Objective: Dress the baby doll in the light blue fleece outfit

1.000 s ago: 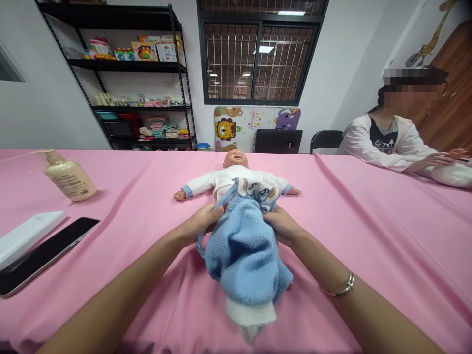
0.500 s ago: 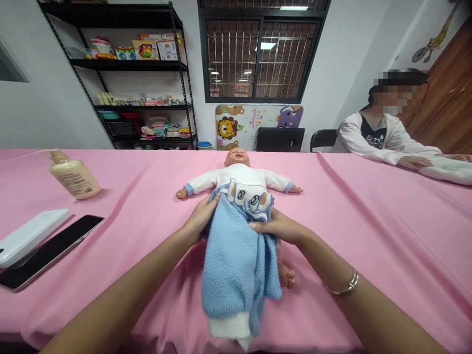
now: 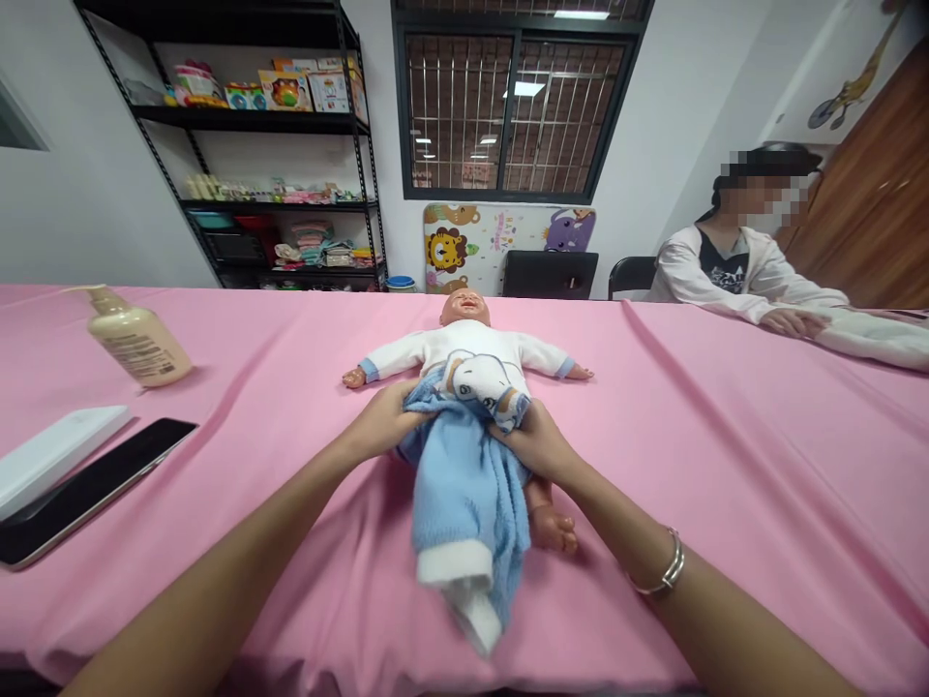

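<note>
A baby doll [image 3: 464,339] in a white top with blue cuffs lies on its back, arms spread and head away from me. Over its belly and legs hangs a blue fleece garment [image 3: 464,484], probably baby trousers, with white cuffs and an animal face on it. My left hand [image 3: 388,416] grips the garment's left edge, thumb on top. On the other side my right hand [image 3: 533,440] is closed on the right edge, just below the animal face. One bare doll foot shows beside the garment; the other leg is hidden.
A pink cloth [image 3: 689,484] covers the table. To the left are a pump bottle [image 3: 137,339], a white flat device [image 3: 65,455] and a black phone [image 3: 102,489]. At right sits another person [image 3: 733,261] with a hand on white cloth. Behind stand a black shelf [image 3: 254,121] and a chair.
The garment's upper edge is bunched and pulled wider between my hands, and its lower end has risen and swung slightly right. More of the doll's foot and lower leg shows.
</note>
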`<state>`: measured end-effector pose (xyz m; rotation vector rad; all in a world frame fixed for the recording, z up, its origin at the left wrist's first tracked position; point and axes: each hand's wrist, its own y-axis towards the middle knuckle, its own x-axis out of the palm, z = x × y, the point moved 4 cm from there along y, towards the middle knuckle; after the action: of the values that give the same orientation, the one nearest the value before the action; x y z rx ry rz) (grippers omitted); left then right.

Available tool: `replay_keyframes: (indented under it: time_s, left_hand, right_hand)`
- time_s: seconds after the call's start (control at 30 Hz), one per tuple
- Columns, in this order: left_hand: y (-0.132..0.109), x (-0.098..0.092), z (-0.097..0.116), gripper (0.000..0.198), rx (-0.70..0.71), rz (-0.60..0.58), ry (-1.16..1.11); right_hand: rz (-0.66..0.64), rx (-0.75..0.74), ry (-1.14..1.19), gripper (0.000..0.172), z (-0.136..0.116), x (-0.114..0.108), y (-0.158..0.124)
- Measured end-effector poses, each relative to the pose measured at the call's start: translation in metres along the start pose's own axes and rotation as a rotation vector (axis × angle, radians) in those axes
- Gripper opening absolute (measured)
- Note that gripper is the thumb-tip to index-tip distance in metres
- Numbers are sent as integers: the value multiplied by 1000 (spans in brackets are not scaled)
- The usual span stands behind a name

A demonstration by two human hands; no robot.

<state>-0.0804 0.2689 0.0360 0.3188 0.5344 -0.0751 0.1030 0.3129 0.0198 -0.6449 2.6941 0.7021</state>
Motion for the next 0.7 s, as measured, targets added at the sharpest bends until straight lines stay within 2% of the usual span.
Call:
replay_keyframes:
  time_s: [0.07, 0.17, 0.23, 0.3, 0.4, 0.47, 0.53, 0.6, 0.63, 0.7]
  left_hand:
    - [1, 7, -7, 35, -16, 133, -11]
    - [2, 22, -16, 42, -166, 153, -249]
    - [0, 31, -20, 41, -301, 175, -505]
    - [-2, 35, -24, 39, -401, 242, -702]
    - [-2, 33, -28, 42, -440, 323, -776]
    - [-2, 30, -29, 44, -427, 308, -741]
    - [-2, 28, -26, 47, -393, 242, -712]
    - [-3, 29, -19, 52, -354, 115, -719]
    - [-3, 31, -15, 56, -336, 55, -723]
    - [-4, 33, -8, 61, -302, -18, -716]
  right_hand:
    - [83, 102, -11, 17, 5, -2, 1]
    - [95, 271, 127, 23, 10, -1, 0]
    - [12, 334, 301, 34, 8, 1, -2]
    - [-127, 323, 427, 46, 2, 1, -3]
    - [-339, 251, 420, 63, -6, 1, -6]
    - [-378, 191, 330, 64, -6, 1, -5]
    - [-248, 121, 210, 49, -2, 1, -2]
    - [-39, 85, 108, 29, 4, 0, 1]
    - [45, 81, 80, 23, 7, 0, 1]
    - [122, 77, 70, 20, 11, 3, 2]
